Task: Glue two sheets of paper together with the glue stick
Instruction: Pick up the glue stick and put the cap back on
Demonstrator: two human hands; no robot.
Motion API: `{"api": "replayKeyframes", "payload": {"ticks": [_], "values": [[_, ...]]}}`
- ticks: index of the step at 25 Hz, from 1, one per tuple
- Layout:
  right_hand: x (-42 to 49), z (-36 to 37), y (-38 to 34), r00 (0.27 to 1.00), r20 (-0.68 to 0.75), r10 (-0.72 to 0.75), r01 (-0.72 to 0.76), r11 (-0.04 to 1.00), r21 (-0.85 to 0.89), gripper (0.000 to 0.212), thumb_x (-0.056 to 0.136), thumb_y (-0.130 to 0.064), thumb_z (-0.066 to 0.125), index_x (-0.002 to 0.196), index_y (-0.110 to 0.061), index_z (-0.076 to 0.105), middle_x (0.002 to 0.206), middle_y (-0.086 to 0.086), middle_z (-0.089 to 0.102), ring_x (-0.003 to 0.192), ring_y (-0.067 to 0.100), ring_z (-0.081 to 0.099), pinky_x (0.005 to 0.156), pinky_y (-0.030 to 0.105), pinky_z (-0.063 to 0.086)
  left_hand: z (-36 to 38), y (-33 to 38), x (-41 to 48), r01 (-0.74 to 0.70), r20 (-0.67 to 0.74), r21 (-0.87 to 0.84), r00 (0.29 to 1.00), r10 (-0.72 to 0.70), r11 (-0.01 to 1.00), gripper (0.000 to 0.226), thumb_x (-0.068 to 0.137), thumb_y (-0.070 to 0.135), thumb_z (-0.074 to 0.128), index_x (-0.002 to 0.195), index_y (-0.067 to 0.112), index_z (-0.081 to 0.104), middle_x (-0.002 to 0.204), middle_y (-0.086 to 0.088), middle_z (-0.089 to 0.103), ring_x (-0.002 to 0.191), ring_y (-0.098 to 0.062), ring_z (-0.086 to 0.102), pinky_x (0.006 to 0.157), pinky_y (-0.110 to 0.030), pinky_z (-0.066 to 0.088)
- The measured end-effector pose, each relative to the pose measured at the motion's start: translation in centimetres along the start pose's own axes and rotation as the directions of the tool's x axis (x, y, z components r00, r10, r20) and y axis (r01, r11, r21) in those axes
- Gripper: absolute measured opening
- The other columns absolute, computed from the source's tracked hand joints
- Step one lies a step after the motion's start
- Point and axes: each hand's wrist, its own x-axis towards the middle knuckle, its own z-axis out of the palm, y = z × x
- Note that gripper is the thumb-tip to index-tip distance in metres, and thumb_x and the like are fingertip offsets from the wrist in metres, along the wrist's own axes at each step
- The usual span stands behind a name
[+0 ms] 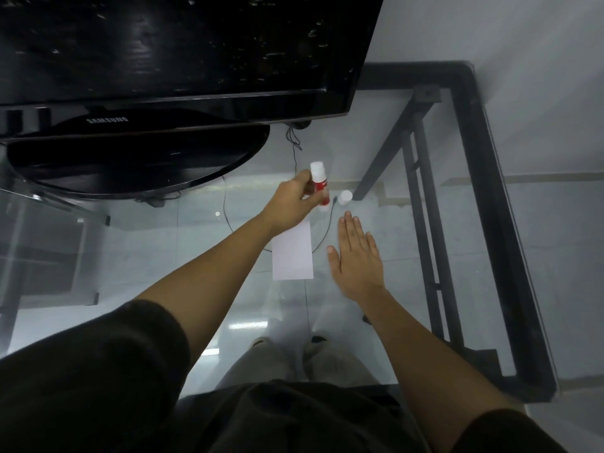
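My left hand (294, 201) grips a red and white glue stick (318, 183), held upright just above the far end of a white sheet of paper (292, 253) that lies on the glass table (425, 256). The stick's white cap (345, 197) stands apart on the glass to the right of it. My right hand (356, 256) lies flat, fingers spread, on the glass just right of the paper and holds nothing. I see only one rectangle of paper; whether a second sheet lies under it cannot be told.
A black Samsung monitor (163, 53) on a round black stand (137, 158) fills the far left of the table. A thin black cable (327, 223) runs past the paper. The black metal table frame (490, 207) borders the right side. My legs and shoes show through the glass.
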Motion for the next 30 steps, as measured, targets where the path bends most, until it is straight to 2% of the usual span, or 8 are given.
{"api": "replayKeyframes", "payload": {"ticks": [6, 9, 11, 16, 21, 23, 26, 30], "values": [[0.3, -2.4, -0.4, 0.997, 0.067, -0.031, 0.028, 0.998, 0.052, 0.059, 0.098, -0.039, 0.025, 0.146, -0.012, 0.004, 0.157, 0.007, 0.002, 0.144, 0.021, 0.001, 0.114, 0.036, 0.002, -2.5, 0.2, -5.9, 0.133, -0.006, -0.34, 0.99, -0.144, 0.931, 0.034, 0.099, 0.034, 0.033, 0.128, 0.017, 0.036, 0.089, 0.002, 0.049, 0.076, -0.01, 0.051, 0.07, -0.019, 0.046], [0.2, -5.3, -1.9, 0.999, -0.03, 0.014, -0.002, 0.93, 0.366, 0.04, 0.096, -0.027, 0.042, 0.132, -0.009, 0.044, 0.138, 0.014, 0.048, 0.127, 0.028, 0.042, 0.106, 0.036, 0.032, -3.8, 0.7, -7.8, 0.119, -0.069, -0.415, 0.984, -0.161, 0.902, 0.019, 0.099, 0.032, 0.033, 0.106, 0.015, 0.036, 0.09, -0.006, 0.051, 0.067, -0.01, 0.046, 0.059, -0.019, 0.043], [-0.1, -7.6, -4.4, 0.993, -0.082, 0.08, -0.007, 0.759, 0.652, 0.03, 0.095, -0.032, 0.045, 0.109, -0.013, 0.063, 0.1, 0.006, 0.066, 0.095, 0.021, 0.059, 0.08, 0.028, 0.044, -4.5, 1.5, -8.4, 0.09, -0.084, -0.476, 0.986, -0.147, 0.875, 0.019, 0.099, 0.033, 0.031, 0.094, 0.015, 0.035, 0.086, -0.007, 0.053, 0.061, -0.009, 0.046, 0.054, -0.017, 0.042], [-1.8, -13.7, -9.9, 0.984, -0.155, 0.089, 0.11, 0.383, 0.917, 0.036, 0.086, -0.054, 0.049, 0.093, -0.024, 0.068, 0.092, -0.008, 0.069, 0.088, -0.003, 0.06, 0.074, 0.021, 0.048, -5.9, 4.8, -10.0, -0.073, -0.293, -0.376, 0.955, -0.044, 0.924, 0.024, 0.099, 0.035, 0.03, 0.084, 0.019, 0.038, 0.083, -0.009, 0.054, 0.065, -0.011, 0.052, 0.053, -0.022, 0.042], [-3.4, -16.4, -11.1, 0.985, -0.15, 0.089, 0.119, 0.286, 0.951, 0.028, 0.083, -0.048, 0.058, 0.091, -0.023, 0.069, 0.086, -0.008, 0.068, 0.084, 0.002, 0.06, 0.067, 0.011, 0.041, -6.3, 6.7, -11.6, -0.203, -0.428, -0.151, 0.895, 0.121, 0.967, 0.027, 0.098, 0.04, 0.03, 0.077, 0.027, 0.041, 0.07, 0.003, 0.051, 0.058, -0.006, 0.051, 0.05, -0.019, 0.044], [-4.0, -17.0, -11.0, 0.983, -0.157, 0.1, 0.128, 0.253, 0.959, 0.024, 0.083, -0.046, 0.059, 0.089, -0.025, 0.067, 0.086, -0.007, 0.068, 0.084, 0.001, 0.06, 0.062, 0.007, 0.041, -6.8, 7.1, -12.0, -0.167, -0.367, -0.278, 0.929, 0.056, 0.946, 0.028, 0.097, 0.046, 0.029, 0.081, 0.028, 0.043, 0.074, 0.001, 0.052, 0.06, -0.005, 0.052, 0.051, -0.014, 0.045], [-4.5, -18.0, -10.7, 0.968, -0.213, 0.13, 0.18, 0.226, 0.957, 0.019, 0.084, -0.045, 0.059, 0.087, -0.028, 0.065, 0.087, -0.007, 0.068, 0.084, 0.0, 0.061, 0.062, 0.004, 0.042, -7.2, 6.5, -12.8, -0.156, -0.197, -0.619, 0.98, 0.04, 0.77, 0.017, 0.094, 0.04, 0.045, 0.092, 0.023, 0.047, 0.084, -0.007, 0.058, 0.062, -0.006, 0.055, 0.06, -0.02, 0.047], [-5.0, -18.6, -11.2, 0.952, -0.271, 0.145, 0.23, 0.25, 0.941, 0.018, 0.083, -0.045, 0.06, 0.088, -0.028, 0.065, 0.087, -0.008, 0.068, 0.085, 0.001, 0.062, 0.064, 0.007, 0.043, -7.3, 6.1, -14.0, -0.221, -0.21, -0.69, 0.972, 0.102, 0.689, 0.018, 0.083, 0.038, 0.057, 0.084, 0.021, 0.055, 0.078, -0.003, 0.062, 0.064, -0.007, 0.056, 0.065, -0.021, 0.049]]}}
